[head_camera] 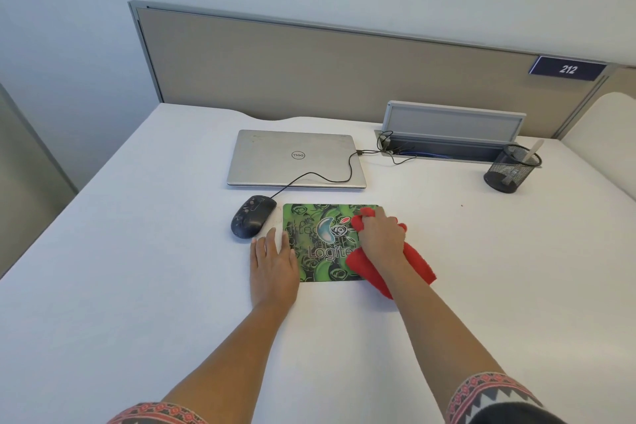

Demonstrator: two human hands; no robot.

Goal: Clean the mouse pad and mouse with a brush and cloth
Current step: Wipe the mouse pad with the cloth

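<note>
Patterned sleeves [492, 392] framed the bottom edge of the frame, and two bare forearms reached up from them across the white desk [137, 251]. The left hand [273, 263] lay flat with its fingers straight, pressing on the left edge of the green Logitech mouse pad [316, 234] just below centre. The right hand [380, 237] was curled round a bunched red cloth [418, 263] and bore down with it on the right part of the pad. The loose end of the cloth trailed off the pad's lower right corner onto the desk.

By my judgement this was the cloth-wiping step on the pad, with one hand pinning it so it could not slide.

The black wired mouse [252, 216] sat just beside the pad's upper left corner, off the pad, with pale smudges showing on its back. Its cable [309, 177] ran up over the closed silver Dell laptop [296, 158] behind it.

No brush was plainly in view. A pale handle [531, 150] stood in the black mesh pen holder [511, 169] at the right of the frame, but I could not tell what it was.

The next move would likely call for sweeping the cloth leftward over the uncovered part of the pad. That would mean shifting the steadying hand, and then turning to the smudged mouse.
</note>
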